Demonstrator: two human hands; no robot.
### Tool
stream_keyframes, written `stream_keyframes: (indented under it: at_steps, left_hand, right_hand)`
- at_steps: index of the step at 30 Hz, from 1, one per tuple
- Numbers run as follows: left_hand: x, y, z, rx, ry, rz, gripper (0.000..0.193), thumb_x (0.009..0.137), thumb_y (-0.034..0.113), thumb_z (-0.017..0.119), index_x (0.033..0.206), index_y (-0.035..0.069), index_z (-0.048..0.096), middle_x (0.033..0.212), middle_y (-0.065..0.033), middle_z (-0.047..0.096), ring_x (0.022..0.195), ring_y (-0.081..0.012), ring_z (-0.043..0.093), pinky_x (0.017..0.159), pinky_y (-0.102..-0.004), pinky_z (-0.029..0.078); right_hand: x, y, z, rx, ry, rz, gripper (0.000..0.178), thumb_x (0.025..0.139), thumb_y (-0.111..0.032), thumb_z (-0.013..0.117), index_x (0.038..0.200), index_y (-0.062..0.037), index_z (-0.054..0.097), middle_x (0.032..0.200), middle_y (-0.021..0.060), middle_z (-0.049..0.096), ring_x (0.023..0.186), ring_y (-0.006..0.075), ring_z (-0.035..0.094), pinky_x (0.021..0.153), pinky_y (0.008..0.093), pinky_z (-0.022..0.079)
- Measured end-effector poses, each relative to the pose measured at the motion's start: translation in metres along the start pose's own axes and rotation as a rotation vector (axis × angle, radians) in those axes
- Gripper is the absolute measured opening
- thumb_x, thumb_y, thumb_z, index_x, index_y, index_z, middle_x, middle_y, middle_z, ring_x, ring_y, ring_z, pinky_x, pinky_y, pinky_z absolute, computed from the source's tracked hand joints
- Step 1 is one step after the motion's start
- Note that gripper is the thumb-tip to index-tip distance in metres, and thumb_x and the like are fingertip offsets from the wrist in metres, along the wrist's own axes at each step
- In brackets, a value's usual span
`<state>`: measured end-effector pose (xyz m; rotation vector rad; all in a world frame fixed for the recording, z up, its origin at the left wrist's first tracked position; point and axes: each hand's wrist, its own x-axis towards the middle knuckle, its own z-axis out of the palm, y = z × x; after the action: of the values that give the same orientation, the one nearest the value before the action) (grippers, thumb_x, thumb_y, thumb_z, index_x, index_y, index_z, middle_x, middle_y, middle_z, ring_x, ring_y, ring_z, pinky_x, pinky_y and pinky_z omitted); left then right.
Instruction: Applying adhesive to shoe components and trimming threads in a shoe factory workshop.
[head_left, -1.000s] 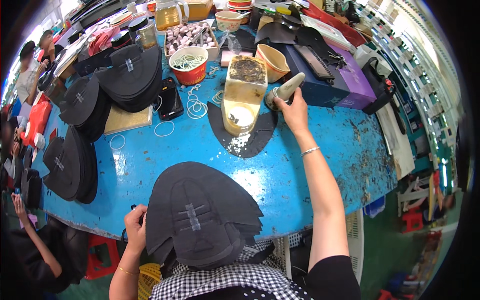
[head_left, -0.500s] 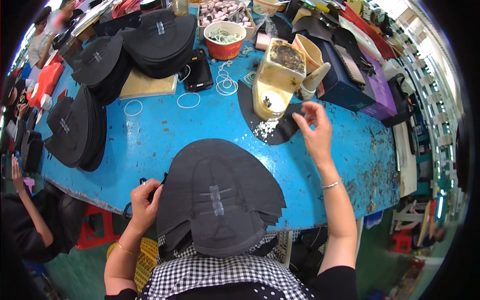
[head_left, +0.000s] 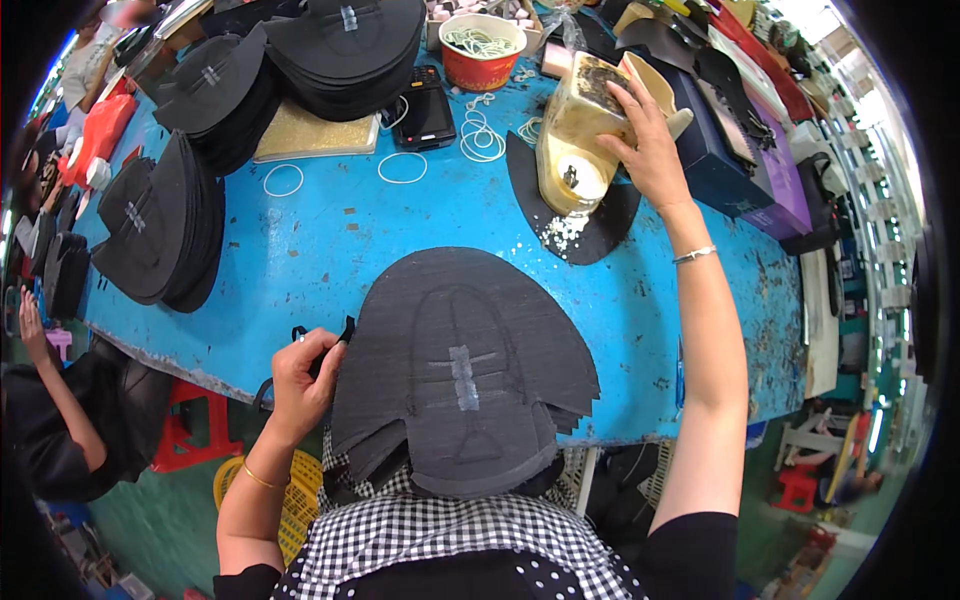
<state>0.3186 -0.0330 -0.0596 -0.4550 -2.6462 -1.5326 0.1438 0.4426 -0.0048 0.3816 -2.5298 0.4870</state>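
A stack of black, rounded cut pieces lies at the table's near edge, with a pencilled outline and a strip of clear tape on the top piece. Beside its left edge, my left hand is closed in a pinch on a thin black strip. My right hand reaches over a yellowed plastic glue dispenser, fingers apart near its dark, stained top; whether they touch it is unclear. The dispenser stands on a black sheet sprinkled with white bits.
Several more stacks of black pieces stand at the left. Farther back are a gold-covered pad, a black handheld device, white elastic loops and a red tub of elastics. A purple box sits at the right. A co-worker's arm shows far left.
My right hand has moved forward from beside the black sheet to the top of the glue dispenser. My left hand keeps its pinch by the stack. The whole view has shifted slightly.
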Motion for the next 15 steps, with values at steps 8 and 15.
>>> stream_keyframes:
  at_steps: [8, 15]
  left_hand:
    - [0.000, 0.001, 0.000, -0.035, -0.047, -0.024, 0.003, 0.090, -0.001, 0.067, 0.091, -0.004, 0.067, 0.070, -0.0077, 0.056, 0.061, -0.0154, 0.052, 0.059, -0.0281, 0.041]
    - [0.012, 0.029, -0.056, -0.423, -0.166, -0.483, 0.010, 0.094, -0.002, 0.058, 0.101, 0.005, 0.057, 0.086, -0.0092, 0.074, 0.062, -0.0049, 0.058, 0.054, -0.0199, 0.044]
  right_hand:
    - [-0.004, -0.011, -0.005, 0.010, 0.010, 0.048, 0.069, 0.082, -0.016, 0.079, 0.145, -0.0152, 0.050, 0.156, 0.0137, 0.039, 0.143, 0.0319, 0.040, 0.117, 0.0400, 0.035]
    - [-0.127, -0.048, -0.115, 0.030, -0.324, 0.498, 0.036, 0.087, -0.020, 0.076, 0.116, -0.0022, 0.065, 0.101, 0.0117, 0.071, 0.093, 0.0243, 0.067, 0.084, 0.0338, 0.052]
